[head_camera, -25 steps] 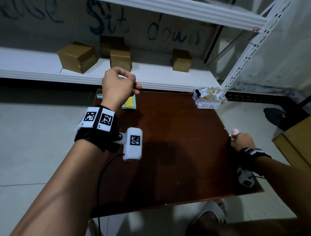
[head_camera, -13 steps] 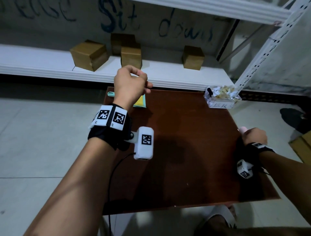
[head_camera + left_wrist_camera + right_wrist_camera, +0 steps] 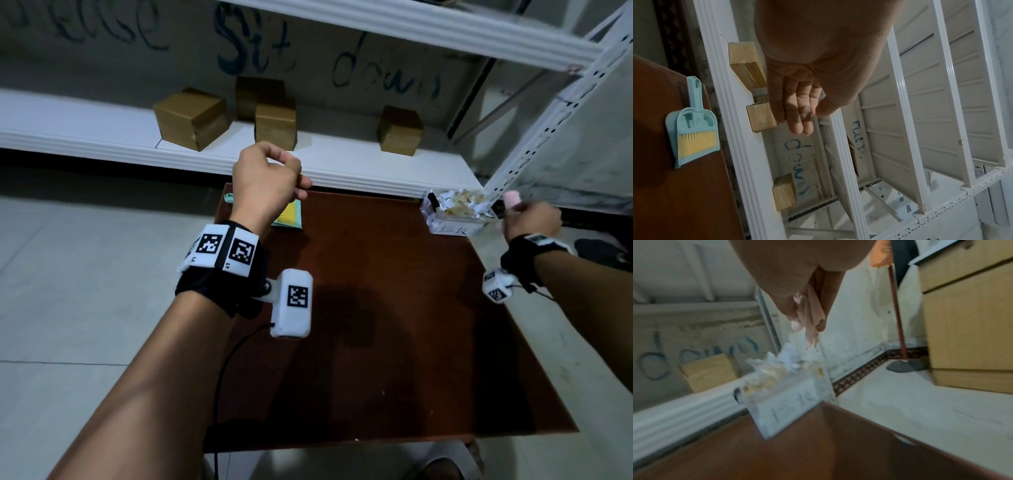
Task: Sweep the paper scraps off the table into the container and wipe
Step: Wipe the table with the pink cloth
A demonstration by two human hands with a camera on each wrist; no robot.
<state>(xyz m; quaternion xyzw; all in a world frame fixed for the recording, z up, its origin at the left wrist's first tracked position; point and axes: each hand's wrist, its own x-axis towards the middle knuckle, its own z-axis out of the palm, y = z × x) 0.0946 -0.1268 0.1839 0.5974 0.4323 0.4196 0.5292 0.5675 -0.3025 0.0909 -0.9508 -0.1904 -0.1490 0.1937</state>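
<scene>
The brown table [image 3: 394, 325] has a clear container [image 3: 455, 219] full of paper scraps on its far right corner, blurred in the right wrist view [image 3: 781, 410]. My right hand [image 3: 531, 219] is lifted just right of that container and grips a pink cloth [image 3: 512, 198], which sticks out between its fingers [image 3: 807, 321]. My left hand [image 3: 267, 181] hovers over the far left of the table, fingers loosely curled, holding nothing [image 3: 799, 113]. Under it lies a teal dustpan with a yellow-bristled brush [image 3: 694, 129], partly hidden by the hand in the head view [image 3: 291, 214].
A white shelf [image 3: 102, 137] behind the table carries several cardboard boxes [image 3: 191, 118]. A perforated rack post [image 3: 548, 120] rises at the far right corner. A red pole on a dark base [image 3: 900, 337] and a wooden cabinet [image 3: 972, 321] stand to the right.
My right hand has lifted off the table's right edge and moved away from me with the pink cloth, up beside the container. My left hand stays raised in much the same place.
</scene>
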